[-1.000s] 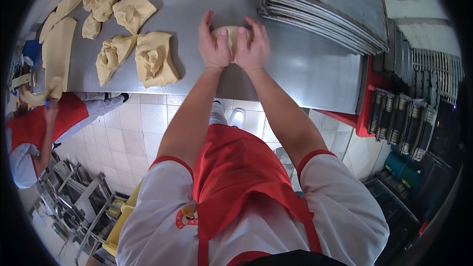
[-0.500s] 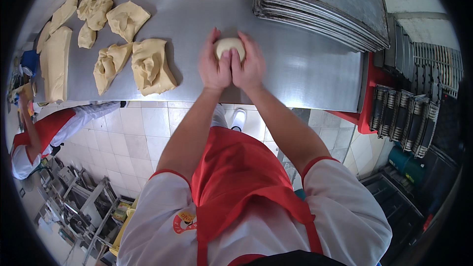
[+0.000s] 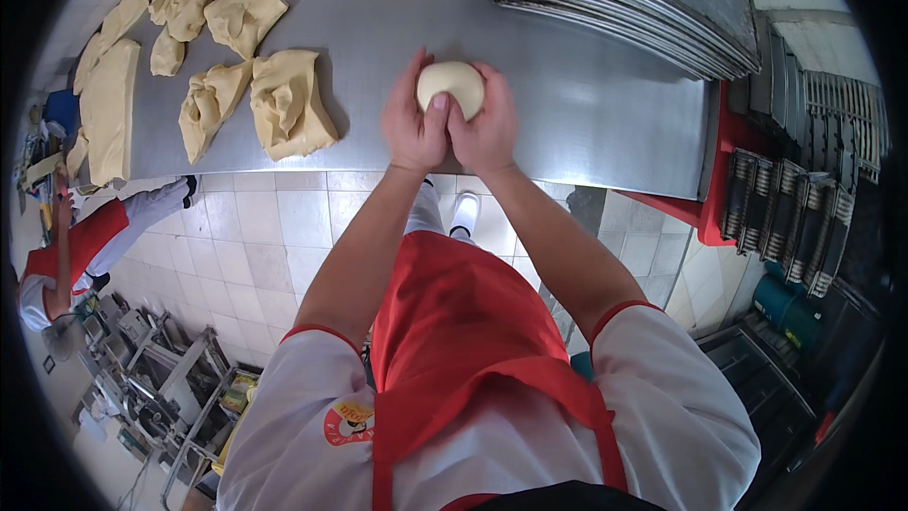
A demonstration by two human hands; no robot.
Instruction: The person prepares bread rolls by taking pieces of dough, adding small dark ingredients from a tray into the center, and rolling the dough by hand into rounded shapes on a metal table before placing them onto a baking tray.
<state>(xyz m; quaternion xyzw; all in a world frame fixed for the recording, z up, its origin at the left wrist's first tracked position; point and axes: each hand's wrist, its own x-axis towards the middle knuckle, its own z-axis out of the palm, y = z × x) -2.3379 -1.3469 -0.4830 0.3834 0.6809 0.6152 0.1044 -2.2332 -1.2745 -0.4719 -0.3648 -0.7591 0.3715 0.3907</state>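
A smooth, pale ball of dough [image 3: 452, 83] sits between my two hands over the steel table. My left hand [image 3: 414, 125] is cupped round its left side, and my right hand [image 3: 487, 123] round its right. Both thumbs press on the near face of the ball, side by side. To the left lie two rough, folded pieces of dough, a squarish piece [image 3: 291, 106] and a narrower piece [image 3: 210, 112]. The underside of the ball and some fingertips are hidden.
More dough lumps [image 3: 184, 5] and a long dough slab [image 3: 109, 114] cover the table's left end. Stacked metal trays [image 3: 624, 5] stand at the back right, above a red frame [image 3: 724, 151]. At far left a co-worker in a red apron [image 3: 80, 237] works.
The dough ball now shows larger and rounder between my hands, which have opened wider around it. The view has shifted slightly, so the table sits higher in it.
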